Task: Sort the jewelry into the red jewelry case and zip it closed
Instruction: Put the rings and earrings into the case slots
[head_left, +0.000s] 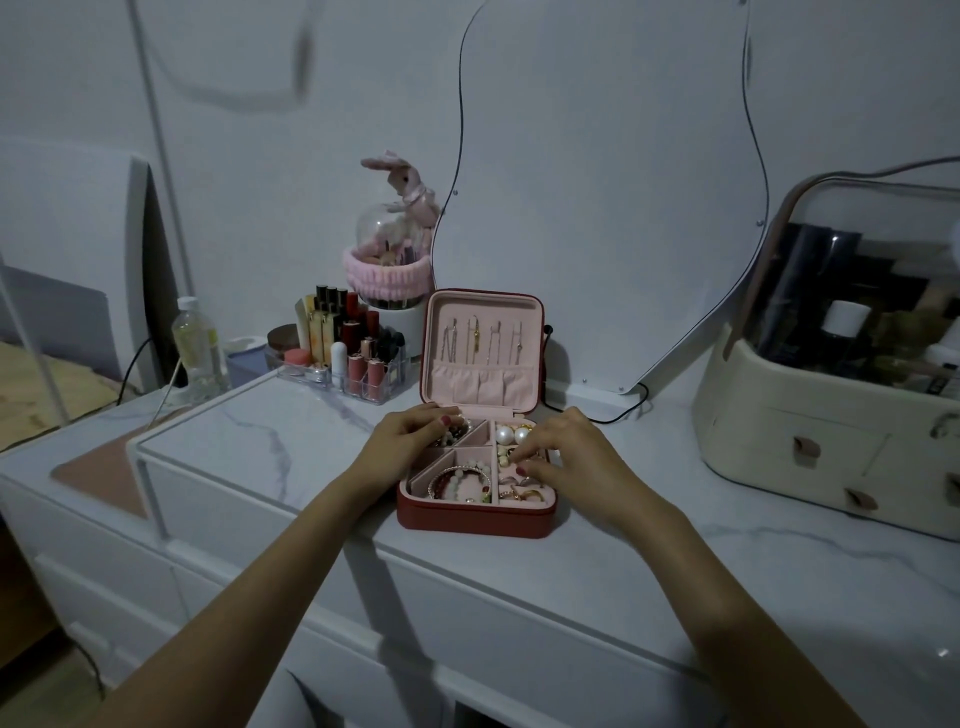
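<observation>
The red jewelry case lies open on the marble dresser top, its pink-lined lid upright with several necklaces hanging inside. Beaded bracelets fill the front left compartment, pearl earrings the back right, and rings the front right. My left hand rests on the back left compartment, fingers curled over dark beads there. My right hand lies over the right compartments, fingertips touching small pieces; whether either hand grips anything is unclear.
A clear lipstick organizer and a pink-banded dome stand behind the case on the left. A curvy mirror leans at the back, its cable on the top. A cream cosmetics box fills the right. A bottle stands far left.
</observation>
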